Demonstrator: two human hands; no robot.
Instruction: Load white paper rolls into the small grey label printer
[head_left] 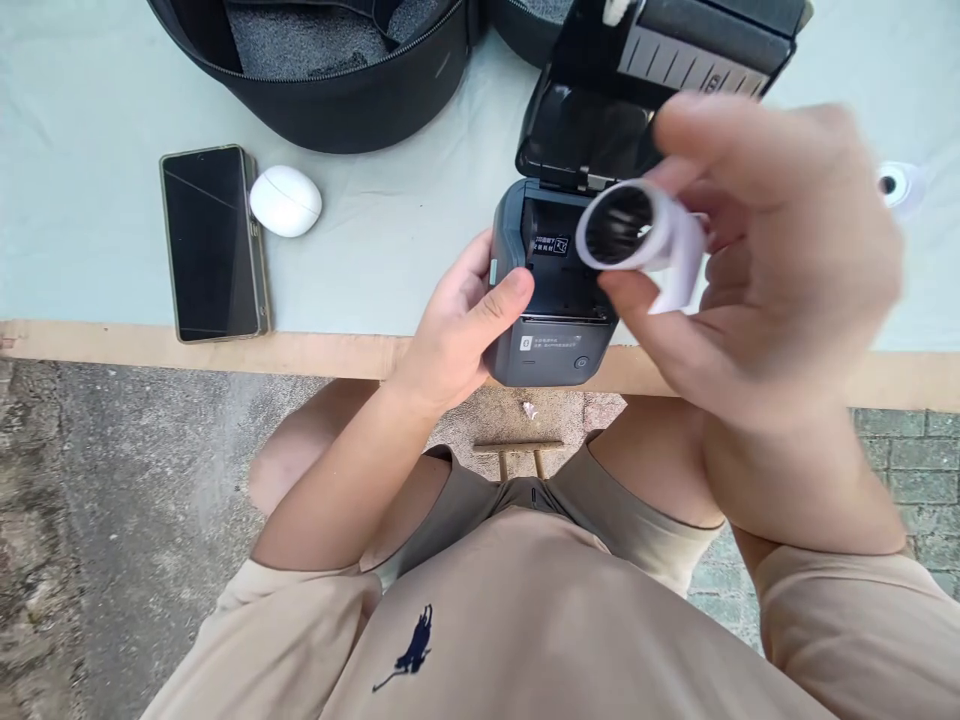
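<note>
A dark grey label printer (553,347) stands near the table's front edge with its black lid (577,125) flipped up and back, so its inner bay shows. My left hand (469,330) grips the printer's left side, its thumb on the rim of the bay. Over the right part of the bay, my right hand (787,250) pinches a white label roll (664,240) between thumb and fingers. The roll's hollow core faces left and a loose strip hangs below it. Motion blurs this hand slightly.
Left of the printer lie a dark phone (210,245) and a white egg-shaped object (286,201). Behind them stands an open black zip case (360,105), with part of another dark case (521,30) beside it. A small white round item (898,186) is at right. The wooden table edge (330,348) runs across.
</note>
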